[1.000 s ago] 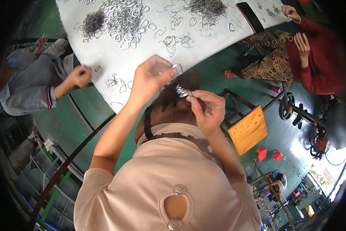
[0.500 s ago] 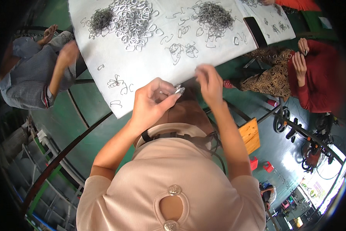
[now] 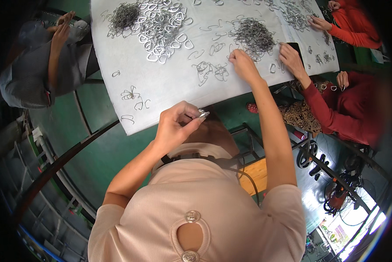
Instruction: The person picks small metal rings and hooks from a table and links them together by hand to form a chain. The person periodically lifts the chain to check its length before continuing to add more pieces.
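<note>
Near the table's front edge, my left hand (image 3: 177, 125) pinches small shiny metal pieces (image 3: 203, 114) between thumb and index finger; they look like D-shaped rings, but the fingers hide part of them. Farther out over the table is my right hand (image 3: 245, 66), its fingers drawn together at the near-left edge of a pile of thin dark wire clips (image 3: 253, 36). Whatever its fingertips grip is too small to make out. Left of this hand lie loose bent wire clips (image 3: 221, 72). A heap of silvery D-shaped rings (image 3: 163, 30) spreads across the far middle-left.
Another dark wire pile (image 3: 124, 18) sits at the far left of the white-covered table (image 3: 170, 94). A co-worker's hand (image 3: 293, 60) reaches in from the right beside a dark phone-like slab (image 3: 295, 47). Other people sit at the left and far right.
My right hand has moved away from near my left hand, out to the wire pile. My left hand keeps its pinch. The co-worker in dark red has reached onto the table.
</note>
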{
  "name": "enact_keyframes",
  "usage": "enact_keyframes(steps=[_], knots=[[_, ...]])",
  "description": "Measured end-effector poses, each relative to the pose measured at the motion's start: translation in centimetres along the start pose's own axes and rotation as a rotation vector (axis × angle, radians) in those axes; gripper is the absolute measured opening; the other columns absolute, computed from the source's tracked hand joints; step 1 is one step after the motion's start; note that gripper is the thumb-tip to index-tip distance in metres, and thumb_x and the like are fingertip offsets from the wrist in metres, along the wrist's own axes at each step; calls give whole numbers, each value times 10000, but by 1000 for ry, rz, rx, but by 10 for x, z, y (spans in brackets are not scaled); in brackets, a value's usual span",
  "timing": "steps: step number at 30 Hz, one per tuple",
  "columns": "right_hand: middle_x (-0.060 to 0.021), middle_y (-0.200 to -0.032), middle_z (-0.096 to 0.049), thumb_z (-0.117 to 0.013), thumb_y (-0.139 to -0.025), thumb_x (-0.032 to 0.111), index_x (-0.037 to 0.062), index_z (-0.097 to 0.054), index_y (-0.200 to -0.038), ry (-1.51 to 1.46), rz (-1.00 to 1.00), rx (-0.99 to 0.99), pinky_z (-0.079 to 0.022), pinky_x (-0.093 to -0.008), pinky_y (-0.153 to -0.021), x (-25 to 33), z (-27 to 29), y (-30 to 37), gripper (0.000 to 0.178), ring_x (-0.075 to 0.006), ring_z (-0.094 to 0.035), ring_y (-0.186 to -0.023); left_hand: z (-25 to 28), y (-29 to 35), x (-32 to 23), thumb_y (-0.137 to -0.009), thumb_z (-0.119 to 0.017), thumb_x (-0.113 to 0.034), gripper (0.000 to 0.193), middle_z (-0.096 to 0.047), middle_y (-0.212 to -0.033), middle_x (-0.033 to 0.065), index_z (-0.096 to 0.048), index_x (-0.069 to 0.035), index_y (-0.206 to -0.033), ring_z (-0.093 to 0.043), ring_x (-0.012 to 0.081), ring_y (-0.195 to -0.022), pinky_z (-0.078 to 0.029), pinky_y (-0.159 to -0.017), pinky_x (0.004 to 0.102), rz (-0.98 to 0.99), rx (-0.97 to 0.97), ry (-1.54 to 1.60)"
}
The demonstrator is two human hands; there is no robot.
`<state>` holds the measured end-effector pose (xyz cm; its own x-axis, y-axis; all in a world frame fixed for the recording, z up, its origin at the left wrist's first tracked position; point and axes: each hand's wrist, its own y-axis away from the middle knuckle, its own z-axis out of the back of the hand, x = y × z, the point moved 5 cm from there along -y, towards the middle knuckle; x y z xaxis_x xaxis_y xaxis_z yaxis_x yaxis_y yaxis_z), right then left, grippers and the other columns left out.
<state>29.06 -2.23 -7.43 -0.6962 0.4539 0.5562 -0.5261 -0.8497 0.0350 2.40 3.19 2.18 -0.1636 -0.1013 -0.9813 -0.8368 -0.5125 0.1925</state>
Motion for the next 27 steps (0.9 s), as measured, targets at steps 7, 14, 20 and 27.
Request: enact_keyframes(steps=[7, 14, 20, 27], knots=[[-114, -852, -601, -632, -829, -14, -12, -468, -1002, -1266, -377, -83, -520, -260, -597, 126, 41, 117, 238, -164, -625, -695, 8, 0, 7, -789, -675, -3, 110, -638, -805, 79, -585, 30, -843, -636, 115, -695, -519, -593, 240, -10, -21, -2], [-125, -889, -601, -586, -846, -73, -27, -450, -998, -1241, -371, -357, -553, -263, -685, 154, 29, 157, 209, -165, -646, -758, 3, 1, 6, -792, -678, -6, 116, -639, -841, 80, -579, 31, -840, -628, 118, -703, -520, -603, 242, -25, 61, 10], [-159, -925, -628, -605, -810, -118, -16, -460, -940, -911, 28, -592, -562, -270, -664, 162, 33, 176, 220, -187, -657, -783, 4, -8, 12, -832, -648, -47, 158, -624, -998, 83, -606, 21, -969, -601, 141, -857, -500, -704, 262, -151, 214, 50], [-172, -890, -659, -651, -776, -113, -1, -476, -913, -762, 152, -519, -557, -300, -672, 157, 39, 181, 249, -224, -668, -789, 50, -143, 63, -802, -656, -160, 194, -641, -894, 111, -673, -46, -957, -614, 292, -769, -497, -673, 369, -289, -234, -769]])
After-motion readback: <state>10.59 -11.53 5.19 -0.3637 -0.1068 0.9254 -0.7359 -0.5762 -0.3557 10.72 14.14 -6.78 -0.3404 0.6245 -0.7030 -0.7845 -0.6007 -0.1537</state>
